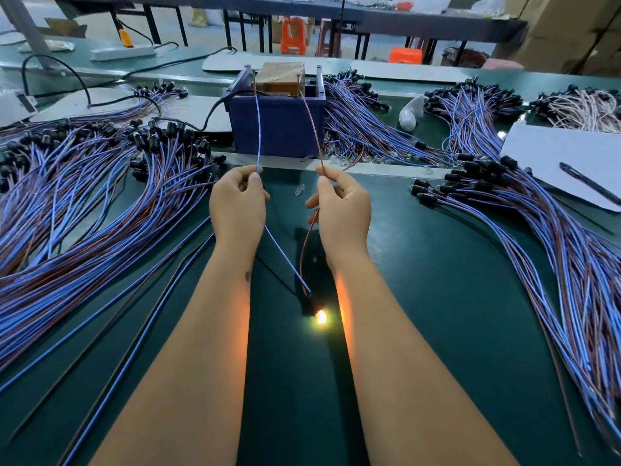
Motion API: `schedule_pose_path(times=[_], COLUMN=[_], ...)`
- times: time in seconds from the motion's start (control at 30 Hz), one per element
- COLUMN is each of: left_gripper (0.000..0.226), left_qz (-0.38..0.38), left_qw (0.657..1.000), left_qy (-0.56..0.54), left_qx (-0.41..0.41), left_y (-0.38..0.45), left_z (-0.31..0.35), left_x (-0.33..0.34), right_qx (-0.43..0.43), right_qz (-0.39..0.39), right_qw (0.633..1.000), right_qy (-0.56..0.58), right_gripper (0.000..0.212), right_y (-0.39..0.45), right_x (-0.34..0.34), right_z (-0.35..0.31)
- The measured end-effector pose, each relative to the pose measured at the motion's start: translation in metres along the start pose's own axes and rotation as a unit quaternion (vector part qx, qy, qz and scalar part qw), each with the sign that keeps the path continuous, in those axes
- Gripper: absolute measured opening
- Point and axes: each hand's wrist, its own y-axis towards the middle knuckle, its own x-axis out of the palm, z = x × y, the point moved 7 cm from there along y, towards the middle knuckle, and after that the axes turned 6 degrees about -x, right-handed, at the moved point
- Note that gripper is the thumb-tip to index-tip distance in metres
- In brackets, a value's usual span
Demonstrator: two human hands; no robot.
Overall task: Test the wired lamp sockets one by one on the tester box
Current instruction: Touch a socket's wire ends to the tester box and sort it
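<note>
On the green bench [437, 297], between the two forearms, the lamp socket [311, 302] lies with its bulb lit, its blue and brown leads running up and away to the hands. The left hand [238, 203] pinches the blue lead against the blue wire from the tester box [277, 124]; the right hand [342, 205] pinches the brown pair likewise, each grip closed on wire. The socket sits nearer the right forearm, its long axis pointing toward the person, so clearing it probably means a pull to one side.

Orange stools [293, 34] (plastic) stand under a dark table [420, 20] behind.
</note>
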Motion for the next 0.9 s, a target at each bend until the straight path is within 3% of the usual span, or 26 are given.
schedule_pose_path(times=[0.17, 0.4, 0.57, 0.7, 0.8, 0.9], left_gripper=[0.021, 0.016, 0.017, 0.022, 0.02, 0.029], left_qz=[-0.061, -0.149, -0.111, -0.102, -0.104, -0.113], left_qw=[0.997, 0.977, 0.977, 0.937, 0.892, 0.87], left_qy=[-0.055, -0.145, -0.175, -0.319, -0.42, -0.458], left_qx=[0.003, -0.054, -0.058, -0.102, -0.128, -0.146], left_y=[-0.011, -0.028, -0.027, -0.022, -0.022, -0.02], left_z=[0.008, 0.012, 0.011, 0.01, 0.011, 0.011], left_x=[0.012, 0.025, 0.017, 0.01, 0.009, 0.008], right_qx=[-0.061, -0.039, -0.039, -0.027, 0.002, -0.037], right_qz=[-0.086, -0.126, -0.186, -0.238, -0.27, -0.198], right_qw=[0.993, 0.987, 0.971, 0.944, 0.939, 0.959], right_qy=[-0.043, -0.088, -0.148, -0.226, -0.212, -0.202], right_gripper=[0.015, 0.013, 0.018, 0.026, 0.02, 0.021], right_y=[-0.006, -0.01, -0.012, -0.011, -0.015, -0.011], right_x=[0.021, 0.024, 0.023, 0.018, 0.017, 0.01], right_z=[-0.01, -0.005, -0.008, -0.01, -0.016, -0.033])
